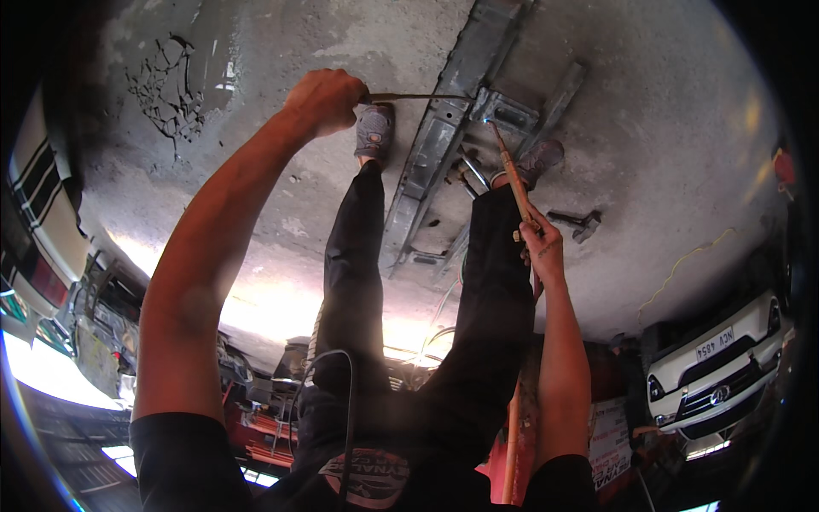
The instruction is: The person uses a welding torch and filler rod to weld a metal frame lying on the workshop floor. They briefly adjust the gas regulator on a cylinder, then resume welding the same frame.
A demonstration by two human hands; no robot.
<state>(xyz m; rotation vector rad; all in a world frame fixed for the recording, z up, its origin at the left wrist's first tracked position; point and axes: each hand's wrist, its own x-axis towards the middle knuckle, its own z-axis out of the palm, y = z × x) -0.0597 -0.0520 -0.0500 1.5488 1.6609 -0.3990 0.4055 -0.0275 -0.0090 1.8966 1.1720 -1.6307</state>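
My left hand (327, 98) is closed in a fist around a thin dark metal rod (418, 96). The rod points right, and its far end meets a grey steel frame (433, 147) beside a small bracket (512, 111). Low on its body, a brass-coloured gas torch (514, 181) is gripped by my right hand (543, 247). A small bright blue-white glow shows at the torch tip, against or very near the bracket's lower left corner. The frame lies on the concrete floor between my feet, its long rail running diagonally. Whether the rod touches the bracket itself I cannot tell.
A hammer (583, 225) lies on the floor right of my right foot (543, 160). Shiny metal tubes (474, 171) rest inside the frame. A yellow cord (689, 258) trails across the floor toward a white vehicle (717, 367). Cracked concrete (171, 94) marks the left.
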